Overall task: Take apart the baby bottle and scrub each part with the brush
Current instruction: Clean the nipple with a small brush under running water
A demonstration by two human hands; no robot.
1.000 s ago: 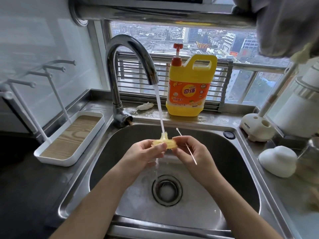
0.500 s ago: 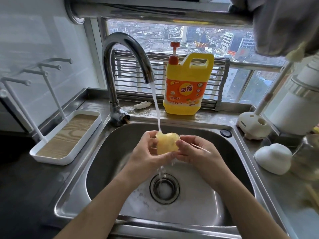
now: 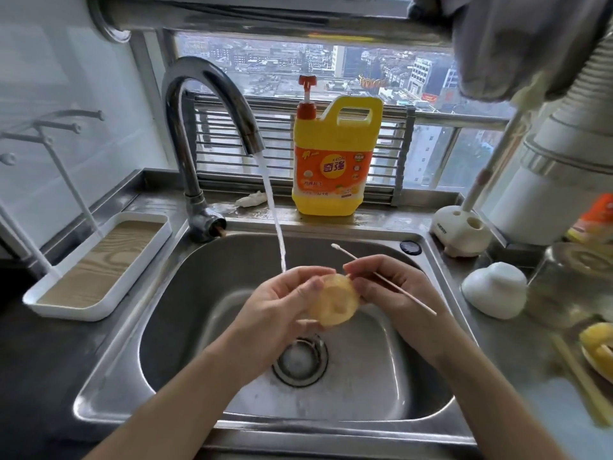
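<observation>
Over the steel sink (image 3: 172,343) my left hand (image 3: 282,303) grips a yellowish translucent teat (image 3: 336,302) of the baby bottle, its round base turned towards me. My right hand (image 3: 391,290) touches the teat's right edge with its fingertips and pinches a thin white stick brush (image 3: 381,277) that points up-left with a small swab tip. Water runs from the tap (image 3: 212,104) and lands on my left hand's fingers just behind the teat. A white dome-shaped bottle part (image 3: 494,290) lies on the counter to the right.
A yellow dish soap jug (image 3: 335,167) stands behind the sink. A white drying rack tray (image 3: 96,267) sits at the left. At the right are a white brush stand (image 3: 461,234), a glass jar (image 3: 570,287) and yellow pieces (image 3: 597,346). The drain (image 3: 300,360) lies below my hands.
The teat has turned from edge-on under the stream to base facing me and moved slightly toward me. The stick brush in my right hand has swung up into view.
</observation>
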